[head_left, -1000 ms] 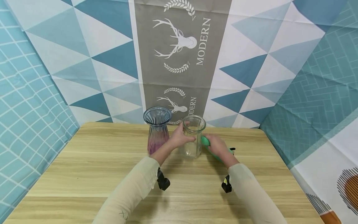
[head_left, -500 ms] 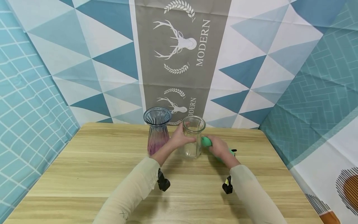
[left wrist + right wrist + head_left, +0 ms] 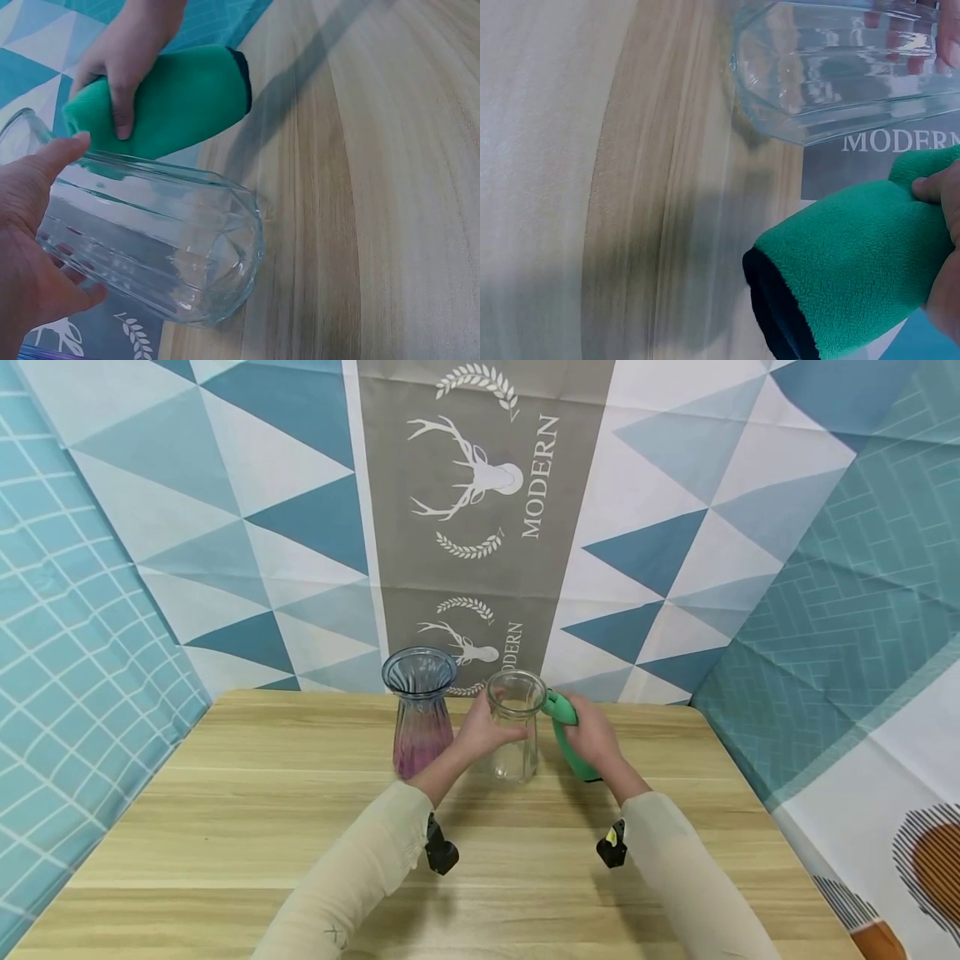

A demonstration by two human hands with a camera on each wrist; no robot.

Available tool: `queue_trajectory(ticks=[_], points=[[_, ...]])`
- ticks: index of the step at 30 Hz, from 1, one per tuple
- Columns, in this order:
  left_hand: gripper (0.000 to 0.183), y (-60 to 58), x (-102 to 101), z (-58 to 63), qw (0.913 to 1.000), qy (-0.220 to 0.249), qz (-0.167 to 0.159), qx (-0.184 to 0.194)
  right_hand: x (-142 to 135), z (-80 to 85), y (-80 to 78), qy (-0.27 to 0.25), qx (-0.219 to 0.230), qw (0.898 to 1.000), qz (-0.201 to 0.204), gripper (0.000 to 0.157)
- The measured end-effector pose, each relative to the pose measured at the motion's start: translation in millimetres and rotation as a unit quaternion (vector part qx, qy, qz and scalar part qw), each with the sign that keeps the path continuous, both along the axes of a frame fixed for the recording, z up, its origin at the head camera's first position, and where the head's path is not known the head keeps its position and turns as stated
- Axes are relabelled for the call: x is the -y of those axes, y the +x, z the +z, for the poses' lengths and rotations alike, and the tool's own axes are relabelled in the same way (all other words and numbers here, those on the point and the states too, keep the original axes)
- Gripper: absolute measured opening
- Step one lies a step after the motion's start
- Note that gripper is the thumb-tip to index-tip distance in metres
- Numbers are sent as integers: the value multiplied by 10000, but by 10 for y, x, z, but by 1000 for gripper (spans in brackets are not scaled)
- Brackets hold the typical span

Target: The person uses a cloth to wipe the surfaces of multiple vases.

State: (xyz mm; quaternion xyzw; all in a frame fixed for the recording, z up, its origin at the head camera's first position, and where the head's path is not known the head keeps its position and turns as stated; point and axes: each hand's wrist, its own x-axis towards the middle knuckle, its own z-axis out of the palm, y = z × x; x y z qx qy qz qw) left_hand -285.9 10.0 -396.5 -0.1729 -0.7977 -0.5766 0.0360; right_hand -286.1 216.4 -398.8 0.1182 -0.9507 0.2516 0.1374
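Note:
The clear glass vase (image 3: 514, 763) stands upright on the wooden table (image 3: 247, 827). My left hand (image 3: 482, 732) grips it below the rim, thumb on the near side and fingers on the far side. In my right hand (image 3: 592, 732) is a green cloth (image 3: 576, 758), pinched near its upper end and held beside the vase's rim. The right wrist view shows the fuzzy green cloth (image 3: 847, 262) hanging bunched, with a dark edge at its lower end. Its upper tip meets the rim or lies very close to it; I cannot tell which.
A ribbed glass vase (image 3: 423, 718), blue at the top and pink below, stands just left of my left hand. Behind the table's far edge hangs a patterned cloth backdrop (image 3: 300, 552). A small black camera hangs at each wrist.
My right hand has turned and lifted the green cloth, so its upper end is now up at the vase's rim. The left hand and the vase stay put.

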Motion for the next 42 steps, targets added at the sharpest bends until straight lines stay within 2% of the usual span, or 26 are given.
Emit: queue_trajectory(ticks=[4, 9, 17, 21, 27, 36, 42], points=[[85, 5, 3, -2, 9999, -48, 100, -72, 36, 19, -22, -143, -117, 9998, -20, 44], [83, -7, 15, -12, 9999, 0, 40, -120, 85, 64, -51, -276, -224, 9993, 109, 47], [85, 13, 45, 7, 9997, -105, -98, 179, 155, 72, -59, -384, -404, 9974, 450, 47], [82, 17, 49, 38, 9994, -184, -186, 222, 170, 37, -54, -404, -524, 9962, 563, 39], [82, 16, 51, 73, 9989, -276, -232, 302, 177, 1, -68, -324, -356, 9966, 669, 18], [81, -5, 44, 55, 9990, -254, -221, 304, 157, -45, -86, 50, -99, 9972, 745, 32], [80, -4, 38, 41, 9986, -191, -262, 414, 126, -164, -95, 416, 115, 9963, 737, 24]])
